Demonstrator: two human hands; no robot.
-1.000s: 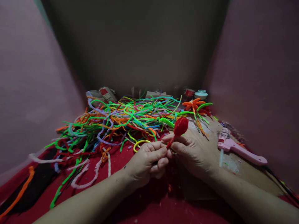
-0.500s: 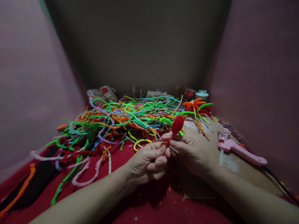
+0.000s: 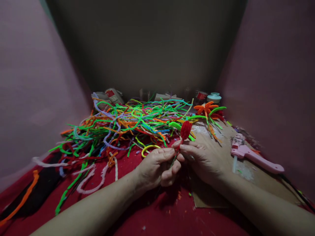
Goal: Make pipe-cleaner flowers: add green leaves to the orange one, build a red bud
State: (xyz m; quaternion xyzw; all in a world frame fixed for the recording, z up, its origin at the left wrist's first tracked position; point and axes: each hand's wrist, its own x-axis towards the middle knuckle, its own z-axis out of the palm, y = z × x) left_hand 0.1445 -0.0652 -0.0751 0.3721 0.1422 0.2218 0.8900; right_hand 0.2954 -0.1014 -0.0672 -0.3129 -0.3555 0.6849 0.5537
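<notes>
A red pipe-cleaner flower bud [image 3: 186, 130] stands upright between my two hands, over the red cloth. My left hand [image 3: 162, 165] pinches its thin stem from the left, with the other fingers curled below. From the right, my right hand [image 3: 197, 155] pinches the same stem just under the bud. A dark greenish length of stem shows below the left fingertips; its lower end is hard to make out. Just beyond my left hand lies a yellow ring [image 3: 147, 149], partly covered by the hand.
A tangled heap of colourful pipe cleaners [image 3: 133, 121] spreads behind my hands. On the right, a pink glue gun [image 3: 256, 159] lies on a cardboard sheet [image 3: 209, 196], its cord running off right. An orange pipe-cleaner flower [image 3: 206, 108] lies near a pale blue jar [image 3: 214, 97].
My left fingers have loosened and shifted slightly along the stem, baring a dark greenish part below. The bud has become more upright. The whole view has moved a little.
</notes>
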